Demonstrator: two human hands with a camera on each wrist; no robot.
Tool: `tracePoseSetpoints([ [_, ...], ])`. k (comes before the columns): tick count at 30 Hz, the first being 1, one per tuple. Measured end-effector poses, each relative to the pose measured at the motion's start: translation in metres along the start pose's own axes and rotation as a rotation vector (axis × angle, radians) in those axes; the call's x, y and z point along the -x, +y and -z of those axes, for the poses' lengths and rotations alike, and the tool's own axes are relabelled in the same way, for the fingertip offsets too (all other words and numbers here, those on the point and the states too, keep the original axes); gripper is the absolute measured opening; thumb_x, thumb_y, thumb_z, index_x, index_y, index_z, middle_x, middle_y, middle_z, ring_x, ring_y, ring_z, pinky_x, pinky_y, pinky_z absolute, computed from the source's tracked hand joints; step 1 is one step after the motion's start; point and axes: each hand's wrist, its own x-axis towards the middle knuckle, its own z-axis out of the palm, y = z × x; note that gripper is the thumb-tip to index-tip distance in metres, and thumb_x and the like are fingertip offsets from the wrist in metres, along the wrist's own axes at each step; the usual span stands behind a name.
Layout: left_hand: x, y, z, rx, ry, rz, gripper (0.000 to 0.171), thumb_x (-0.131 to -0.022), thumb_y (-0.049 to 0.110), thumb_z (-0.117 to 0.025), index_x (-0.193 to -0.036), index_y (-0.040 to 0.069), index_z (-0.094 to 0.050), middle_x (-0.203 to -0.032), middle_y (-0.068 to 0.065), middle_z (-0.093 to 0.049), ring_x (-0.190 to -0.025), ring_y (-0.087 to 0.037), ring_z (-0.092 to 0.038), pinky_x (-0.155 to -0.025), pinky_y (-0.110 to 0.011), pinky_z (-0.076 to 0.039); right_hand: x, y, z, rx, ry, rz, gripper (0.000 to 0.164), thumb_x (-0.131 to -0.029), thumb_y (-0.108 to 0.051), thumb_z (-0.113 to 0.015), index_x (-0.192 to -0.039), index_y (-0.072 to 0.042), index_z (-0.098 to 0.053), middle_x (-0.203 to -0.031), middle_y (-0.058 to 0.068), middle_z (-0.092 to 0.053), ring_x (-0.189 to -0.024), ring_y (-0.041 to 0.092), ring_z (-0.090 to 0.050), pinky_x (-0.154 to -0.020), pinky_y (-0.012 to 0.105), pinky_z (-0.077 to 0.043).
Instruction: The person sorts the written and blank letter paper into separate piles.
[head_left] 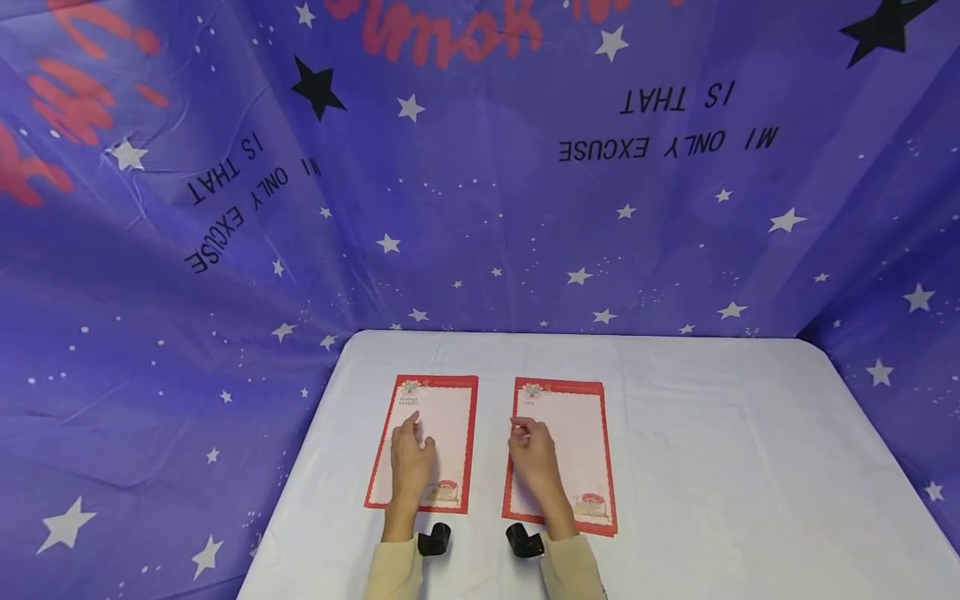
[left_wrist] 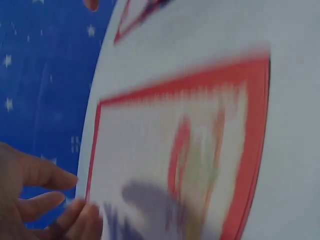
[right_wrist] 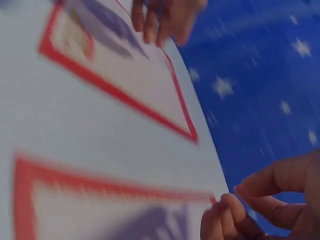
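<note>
Two red-bordered sheets of paper lie side by side on the white table. My left hand [head_left: 411, 462] is over the left sheet [head_left: 450, 433], fingers loosely bent and holding nothing; its shadow falls on the paper in the left wrist view. Near the left edge of the right sheet [head_left: 581, 442] is my right hand [head_left: 534, 457]. Its fingers are loosely curled, thumb and forefinger tips close together, with nothing visible between them. Each sheet has a flower and small writing in its far left corner and a picture near its lower right. A second layer peeks out under the right sheet's lower edge.
A white cloth covers the table [head_left: 705, 467], which extends well to the right of the sheets. Purple starred cloth [head_left: 525, 250] hangs behind and along the sides. Black wrist cameras [head_left: 435, 540] sit beside the cream sleeves [head_left: 572, 567].
</note>
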Motion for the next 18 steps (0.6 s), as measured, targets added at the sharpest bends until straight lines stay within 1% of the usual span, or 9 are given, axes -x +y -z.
tracePoseSetpoints([
  [2,0.003,0.008,-0.008,0.075,-0.069,-0.030,0.044,-0.092,-0.009,-0.061,-0.135,-0.016,-0.058,-0.108,-0.023,-0.068,-0.096,-0.034,-0.066,-0.085,-0.043,-0.054,-0.001,0.005,0.019,0.036,0.077,-0.017,0.028,-0.091,0.007,-0.059,-0.117,0.012,-0.069,-0.095,0.014,-0.059,-0.081,0.021,-0.053,-0.072,0.031,-0.045],
  [3,0.004,0.012,-0.011,0.108,-0.113,-0.035,0.041,-0.094,-0.008,-0.060,-0.134,-0.015,-0.059,-0.105,-0.021,-0.070,-0.091,-0.031,-0.068,-0.080,-0.038,-0.056,-0.001,0.008,0.029,0.066,0.125,-0.018,0.027,-0.091,0.007,-0.059,-0.115,0.012,-0.070,-0.095,0.017,-0.060,-0.082,0.024,-0.055,-0.073,0.035,-0.046],
  [4,0.006,0.016,-0.015,0.135,-0.158,-0.037,0.037,-0.096,-0.007,-0.059,-0.132,-0.015,-0.061,-0.103,-0.020,-0.072,-0.089,-0.030,-0.070,-0.077,-0.034,-0.057,-0.001,0.010,0.038,0.100,0.167,-0.036,0.026,-0.092,0.006,-0.059,-0.114,0.012,-0.071,-0.097,0.019,-0.061,-0.085,0.029,-0.057,-0.076,0.039,-0.047],
  [6,0.010,0.023,-0.021,0.181,-0.249,-0.036,0.032,-0.099,-0.004,-0.058,-0.129,-0.014,-0.063,-0.100,-0.020,-0.074,-0.085,-0.029,-0.072,-0.072,-0.029,-0.058,0.000,0.016,0.056,0.172,0.241,-0.078,0.027,-0.092,0.003,-0.059,-0.114,0.013,-0.071,-0.104,0.027,-0.061,-0.095,0.041,-0.057,-0.081,0.050,-0.048],
  [8,0.013,0.030,-0.027,0.220,-0.325,-0.017,0.028,-0.102,-0.001,-0.057,-0.125,-0.015,-0.066,-0.097,-0.021,-0.074,-0.082,-0.028,-0.072,-0.070,-0.027,-0.058,0.001,0.020,0.072,0.236,0.278,-0.141,0.031,-0.093,-0.001,-0.059,-0.118,0.014,-0.069,-0.114,0.034,-0.057,-0.107,0.051,-0.053,-0.089,0.060,-0.045],
  [10,0.016,0.035,-0.034,0.238,-0.377,0.007,0.026,-0.103,0.000,-0.057,-0.122,-0.015,-0.067,-0.096,-0.021,-0.074,-0.081,-0.026,-0.072,-0.070,-0.027,-0.059,0.003,0.025,0.086,0.276,0.277,-0.214,0.038,-0.094,-0.006,-0.058,-0.125,0.016,-0.065,-0.123,0.039,-0.051,-0.116,0.057,-0.048,-0.096,0.065,-0.040],
  [13,0.021,0.041,-0.043,0.267,-0.426,0.046,0.027,-0.102,0.000,-0.058,-0.121,-0.016,-0.067,-0.098,-0.022,-0.074,-0.085,-0.025,-0.073,-0.073,-0.029,-0.061,0.006,0.031,0.098,0.271,0.226,-0.299,0.048,-0.095,-0.010,-0.056,-0.131,0.022,-0.057,-0.127,0.045,-0.044,-0.121,0.062,-0.043,-0.102,0.068,-0.038],
  [15,0.024,0.045,-0.048,0.286,-0.444,0.065,0.027,-0.102,0.000,-0.058,-0.121,-0.016,-0.067,-0.101,-0.023,-0.074,-0.088,-0.026,-0.073,-0.075,-0.031,-0.062,0.007,0.034,0.102,0.254,0.198,-0.328,0.050,-0.095,-0.010,-0.055,-0.133,0.024,-0.054,-0.128,0.047,-0.043,-0.122,0.064,-0.044,-0.105,0.069,-0.038],
  [18,0.027,0.050,-0.054,0.304,-0.451,0.088,0.028,-0.101,0.001,-0.058,-0.121,-0.016,-0.068,-0.102,-0.023,-0.074,-0.090,-0.028,-0.073,-0.076,-0.032,-0.062,0.008,0.038,0.104,0.219,0.167,-0.357,0.051,-0.097,-0.010,-0.054,-0.135,0.025,-0.052,-0.128,0.046,-0.045,-0.125,0.062,-0.046,-0.108,0.068,-0.039],
])
